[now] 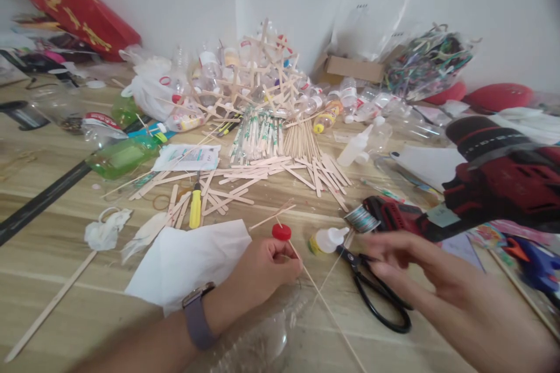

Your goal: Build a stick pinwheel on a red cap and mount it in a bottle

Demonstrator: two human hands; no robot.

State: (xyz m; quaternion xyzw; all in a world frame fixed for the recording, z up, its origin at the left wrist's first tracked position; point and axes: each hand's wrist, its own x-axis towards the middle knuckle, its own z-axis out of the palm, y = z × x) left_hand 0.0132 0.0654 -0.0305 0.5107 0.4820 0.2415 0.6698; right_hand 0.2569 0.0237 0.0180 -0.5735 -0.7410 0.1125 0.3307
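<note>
My left hand (pixel 271 262), with a watch on its wrist, is closed on a thin wooden skewer (pixel 326 301). A red bottle cap (pixel 281 232) sits on the skewer just above my fingers, and thin crossed sticks (pixel 275 215) show beyond it. Below this hand lies a clear plastic bottle (pixel 262 335), partly out of view. My right hand (pixel 420 280) is blurred, its thumb and fingers stretched out and apart over black-handled scissors (pixel 380 297). A spool of thread (pixel 362 219) lies just beyond its fingertips, beside a small white glue bottle (pixel 328 240).
A red and black power drill (pixel 494 180) stands at right, near a blue glue gun (pixel 534 265). White tissue (pixel 188 256), a yellow-handled screwdriver (pixel 195 207) and loose craft sticks (pixel 234 195) lie at left and middle. Plastic bottles (pixel 210 70) crowd the back; a green bottle (pixel 125 156) lies left.
</note>
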